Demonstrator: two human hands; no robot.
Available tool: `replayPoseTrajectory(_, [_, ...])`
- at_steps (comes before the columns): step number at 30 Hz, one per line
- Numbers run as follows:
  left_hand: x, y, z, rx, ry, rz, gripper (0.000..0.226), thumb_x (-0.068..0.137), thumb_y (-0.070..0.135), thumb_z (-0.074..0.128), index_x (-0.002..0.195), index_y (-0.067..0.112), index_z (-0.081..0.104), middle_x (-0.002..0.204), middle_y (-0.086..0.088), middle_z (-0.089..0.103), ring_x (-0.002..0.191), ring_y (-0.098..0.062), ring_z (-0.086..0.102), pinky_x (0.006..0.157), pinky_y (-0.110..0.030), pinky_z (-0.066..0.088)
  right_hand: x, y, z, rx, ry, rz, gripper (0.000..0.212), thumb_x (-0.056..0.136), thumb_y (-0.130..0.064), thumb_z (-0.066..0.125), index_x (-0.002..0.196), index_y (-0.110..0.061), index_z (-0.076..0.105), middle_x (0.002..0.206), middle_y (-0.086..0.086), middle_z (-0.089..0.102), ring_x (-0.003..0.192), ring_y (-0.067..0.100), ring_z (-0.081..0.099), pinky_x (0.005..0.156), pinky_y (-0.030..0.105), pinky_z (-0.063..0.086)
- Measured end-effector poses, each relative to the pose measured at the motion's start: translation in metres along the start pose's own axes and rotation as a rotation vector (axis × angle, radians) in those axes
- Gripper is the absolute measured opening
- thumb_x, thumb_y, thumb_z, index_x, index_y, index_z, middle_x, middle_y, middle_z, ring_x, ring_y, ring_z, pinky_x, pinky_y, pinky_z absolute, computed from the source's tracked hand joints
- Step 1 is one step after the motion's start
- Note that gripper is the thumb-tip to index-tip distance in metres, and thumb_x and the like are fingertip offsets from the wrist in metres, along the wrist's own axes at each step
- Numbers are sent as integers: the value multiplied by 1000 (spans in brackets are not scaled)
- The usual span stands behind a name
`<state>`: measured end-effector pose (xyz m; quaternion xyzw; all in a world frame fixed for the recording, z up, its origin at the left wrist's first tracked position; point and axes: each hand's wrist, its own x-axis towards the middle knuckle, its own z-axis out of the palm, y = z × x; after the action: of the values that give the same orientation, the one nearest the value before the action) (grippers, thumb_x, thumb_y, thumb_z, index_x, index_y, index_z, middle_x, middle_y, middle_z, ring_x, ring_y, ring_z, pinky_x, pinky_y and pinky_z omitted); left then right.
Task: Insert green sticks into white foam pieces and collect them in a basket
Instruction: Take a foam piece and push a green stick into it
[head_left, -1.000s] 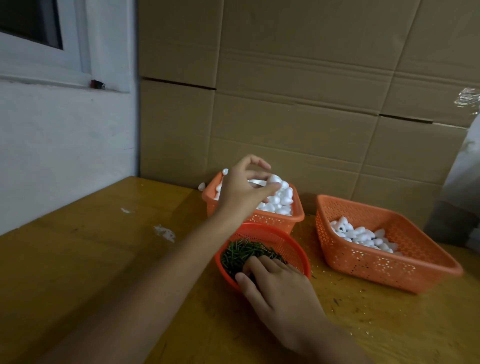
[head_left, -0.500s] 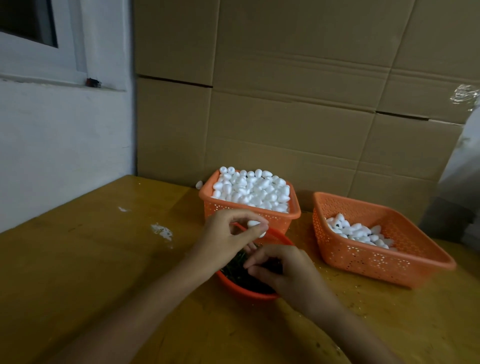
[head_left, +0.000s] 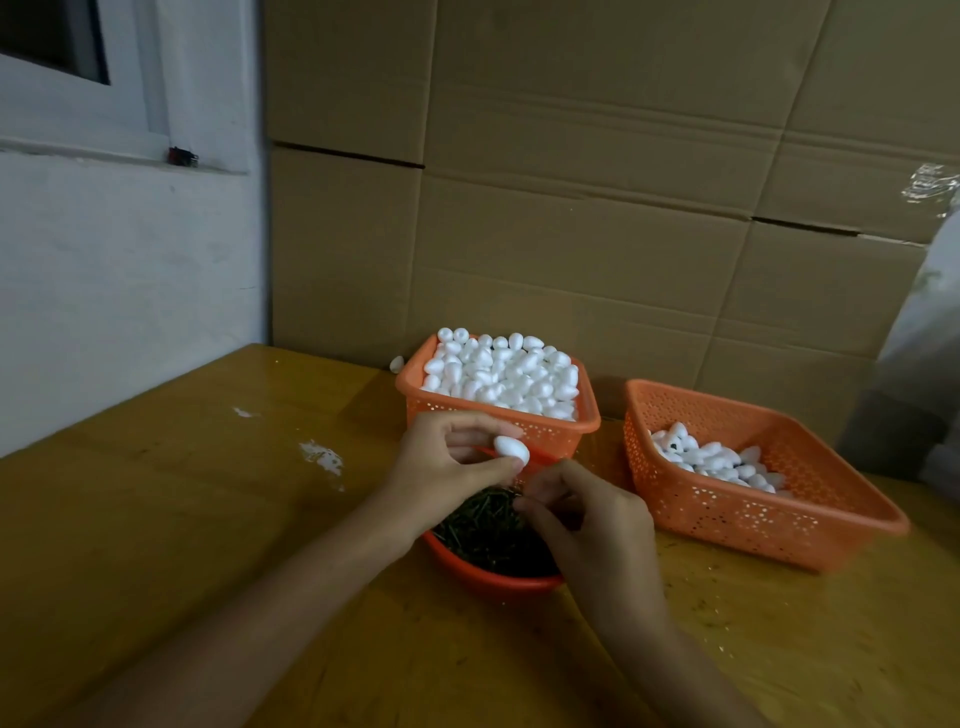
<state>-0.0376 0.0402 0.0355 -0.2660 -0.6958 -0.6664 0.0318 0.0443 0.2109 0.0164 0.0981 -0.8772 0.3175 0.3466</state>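
Raised the right hand (head_left: 587, 525) off the green sticks (head_left: 483, 525) since 0.5 s earlier, fingertips (head_left: 523, 503) pinched together; could not tell whether on a stick. Pinched 1 foam piece (head_left: 511, 451) in the left hand (head_left: 447, 467) above them. Insertion step, likely; needed aligning tip with foam next.

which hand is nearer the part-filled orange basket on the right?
Right. The right hand is over the round bowl, just left of that basket; the left hand, pinching a foam piece, is farther left.
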Motion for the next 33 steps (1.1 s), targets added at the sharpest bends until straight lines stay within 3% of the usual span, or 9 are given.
replayPoseTrajectory(3, [1, 0, 2, -114, 3, -23, 20, 89, 9, 82, 109, 14, 81, 97, -6, 81, 82, -26, 80, 79, -29, 64, -1, -3, -2, -172, -59, -158, 27, 86, -14, 83, 90, -32, 63, 85, -19, 66, 77, 4, 64, 62, 28, 53])
replayPoseTrajectory(6, [1, 0, 3, -126, 3, -16, 18, 94, 14, 78, 111, 15, 80, 94, -9, 79, 78, -23, 77, 73, -30, 64, 4, -6, -6, -248, -199, -202, 29, 85, -13, 83, 92, -33, 64, 87, -22, 63, 77, 3, 60, 62, 24, 48])
replayPoseTrajectory(10, [0, -1, 3, -122, 11, -18, 32, 89, 13, 83, 118, 21, 76, 95, -7, 79, 79, -24, 78, 73, -29, 63, 12, -2, -15, -195, -397, -44, 24, 86, -15, 82, 96, -35, 73, 92, -28, 67, 93, -3, 65, 80, 22, 54])
replayPoseTrajectory(13, [0, -2, 3, -102, 9, -20, 38, 83, 10, 88, 115, 24, 74, 99, -3, 80, 84, -25, 79, 79, -33, 65, 15, 1, -20, -112, -434, 51, 24, 83, -12, 84, 91, -33, 76, 90, -24, 73, 95, -5, 68, 86, 25, 56])
replayPoseTrajectory(16, [-1, -3, 1, -66, 17, -39, 36, 77, 10, 92, 105, 24, 74, 102, 2, 79, 95, -17, 78, 86, -35, 63, 13, 1, -18, -48, -376, 80, 24, 82, -13, 86, 89, -35, 77, 88, -23, 74, 93, -5, 69, 85, 26, 57])
replayPoseTrajectory(21, [-1, -2, 0, -53, 29, -26, 27, 77, 11, 92, 96, 22, 78, 107, 10, 79, 103, -9, 76, 90, -30, 61, 13, 0, -14, 170, -217, 229, 33, 81, -15, 90, 104, -33, 75, 87, -14, 79, 90, 1, 74, 89, 35, 60])
replayPoseTrajectory(26, [-2, -2, 0, -82, 7, 15, 28, 78, 6, 90, 101, 19, 81, 106, 10, 81, 102, -8, 77, 81, -18, 60, 11, 1, -15, 366, -140, 336, 8, 79, -21, 87, 85, -21, 81, 83, -4, 79, 80, 13, 76, 80, 42, 65])
replayPoseTrajectory(30, [-2, -2, 0, -83, 8, 32, 28, 79, 9, 90, 103, 21, 81, 106, 10, 80, 102, -8, 76, 82, -20, 60, 11, 1, -14, 394, -83, 357, 21, 71, -35, 83, 88, -22, 81, 80, -2, 79, 74, 15, 77, 77, 39, 65])
replayPoseTrajectory(33, [-1, -1, 0, -98, 17, 25, 34, 80, 11, 91, 109, 25, 80, 106, 5, 81, 101, -13, 77, 88, -31, 63, 8, 3, -8, 317, -51, 321, 12, 78, -26, 88, 85, -25, 78, 79, -6, 77, 70, 13, 74, 73, 37, 63])
